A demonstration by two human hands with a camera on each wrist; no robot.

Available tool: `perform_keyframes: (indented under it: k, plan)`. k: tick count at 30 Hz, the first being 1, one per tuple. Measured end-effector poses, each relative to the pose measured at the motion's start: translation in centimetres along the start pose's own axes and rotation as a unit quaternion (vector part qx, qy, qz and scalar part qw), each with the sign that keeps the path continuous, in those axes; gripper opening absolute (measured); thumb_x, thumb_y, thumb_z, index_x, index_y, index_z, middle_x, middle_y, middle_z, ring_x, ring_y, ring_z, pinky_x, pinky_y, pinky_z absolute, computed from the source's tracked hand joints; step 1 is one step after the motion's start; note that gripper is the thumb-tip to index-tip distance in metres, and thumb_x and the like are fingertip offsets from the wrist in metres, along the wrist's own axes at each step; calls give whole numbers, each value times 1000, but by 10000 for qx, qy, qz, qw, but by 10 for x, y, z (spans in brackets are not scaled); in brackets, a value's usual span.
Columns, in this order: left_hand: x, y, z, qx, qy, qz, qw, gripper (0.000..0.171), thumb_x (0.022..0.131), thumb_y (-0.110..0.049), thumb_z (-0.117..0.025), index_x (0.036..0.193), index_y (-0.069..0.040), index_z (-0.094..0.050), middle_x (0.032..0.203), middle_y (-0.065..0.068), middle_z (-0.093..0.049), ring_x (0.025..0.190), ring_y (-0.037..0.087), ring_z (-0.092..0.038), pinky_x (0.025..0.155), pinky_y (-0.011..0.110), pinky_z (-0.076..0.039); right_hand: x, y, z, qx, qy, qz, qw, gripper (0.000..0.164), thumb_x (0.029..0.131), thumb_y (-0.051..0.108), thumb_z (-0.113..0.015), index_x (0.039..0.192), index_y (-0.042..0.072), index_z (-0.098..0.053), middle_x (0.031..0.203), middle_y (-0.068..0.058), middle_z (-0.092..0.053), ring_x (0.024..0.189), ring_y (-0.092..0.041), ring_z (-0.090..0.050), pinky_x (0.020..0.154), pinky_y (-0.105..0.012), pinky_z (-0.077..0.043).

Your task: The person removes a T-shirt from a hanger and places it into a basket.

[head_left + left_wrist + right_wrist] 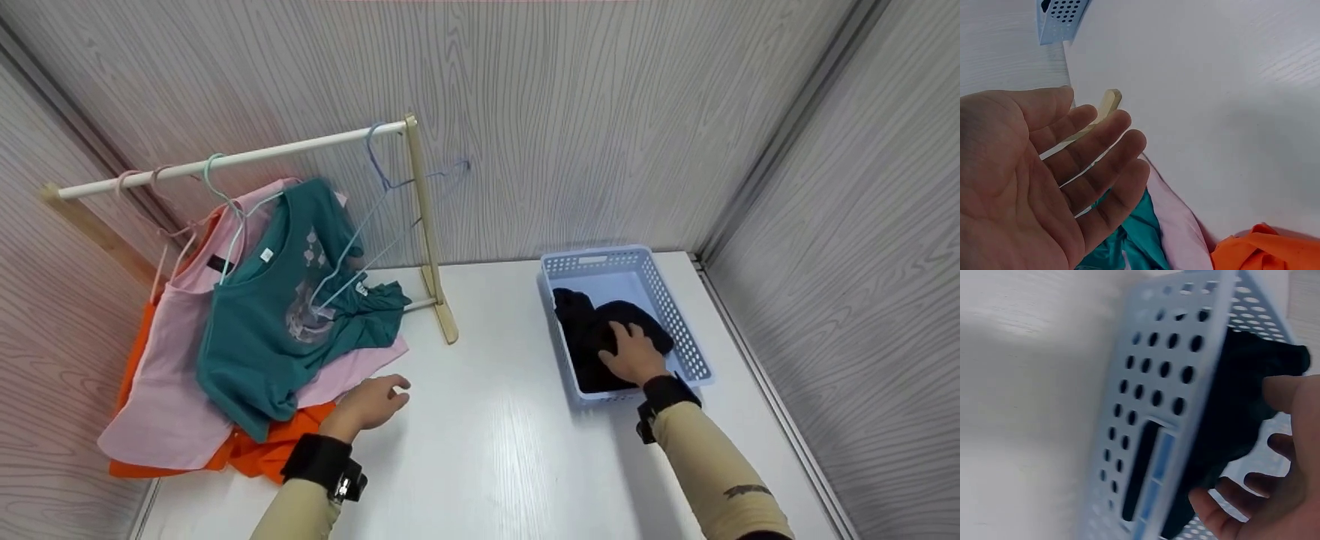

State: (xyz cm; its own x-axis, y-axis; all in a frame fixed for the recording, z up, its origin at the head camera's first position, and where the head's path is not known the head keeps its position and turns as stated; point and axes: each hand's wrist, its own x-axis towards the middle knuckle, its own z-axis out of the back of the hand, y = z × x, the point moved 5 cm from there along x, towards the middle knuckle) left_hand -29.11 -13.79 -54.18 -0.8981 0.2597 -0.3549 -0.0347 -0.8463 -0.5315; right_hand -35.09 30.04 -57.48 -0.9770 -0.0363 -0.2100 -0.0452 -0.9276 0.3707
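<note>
Black cloth point(583, 356) lies along the left edge of the blue basket point(679, 322), near the far right corner of the surface point(495, 360). Leftmost, a teal shirt point(262, 337) hangs on a rack point(300, 146); my left hand point(371, 405), loosely spread, holds nothing. My right hand point(636, 356), fingers apart, is over the cloth; I cannot tell whether it touches.

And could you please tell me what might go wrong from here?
The black cloth lies bunched in the basket, so the right hand might lift it out tangled or drag the basket along. The blue hanger hangs close to the wooden post and could catch on it. The left hand is near the orange cloth, which spills onto the table, and might brush against it.
</note>
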Motion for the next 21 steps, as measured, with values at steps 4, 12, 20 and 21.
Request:
perform_keyframes:
  k: [4,12,20,21]
  plan:
    - [-1,-1,21,85,-99,-104,9999,34,100,-23,-51,128,-6,-60,117,17,-67,99,28,-63,87,47,-53,-11,17,19,38,-84,294,9995,65,98,27,-53,152,3,-25,151,-35,-25,127,-55,-43,97,-65,-41]
    - [-10,-4,75,74,-56,17,10000,40,103,-28,-46,137,-8,-53,136,21,-56,117,36,-55,103,56,-44,-29,62,33,222,10,861,9960,66,97,28,-56,153,8,-26,152,-30,-28,124,-48,-50,98,-61,-43]
    - [-54,15,129,617,160,64,9979,41,103,-29,-45,134,-5,-56,137,26,-54,116,41,-53,102,60,-42,-45,89,29,208,97,1222,9922,69,95,28,-58,153,9,-26,151,-30,-31,117,-45,-56,94,-58,-48]
    - [-60,18,139,615,96,79,9980,42,103,-30,-45,134,-4,-55,136,27,-53,116,41,-52,101,60,-43,-45,90,29,187,105,1235,9921,69,95,28,-59,152,8,-27,151,-30,-32,116,-45,-57,93,-58,-48]
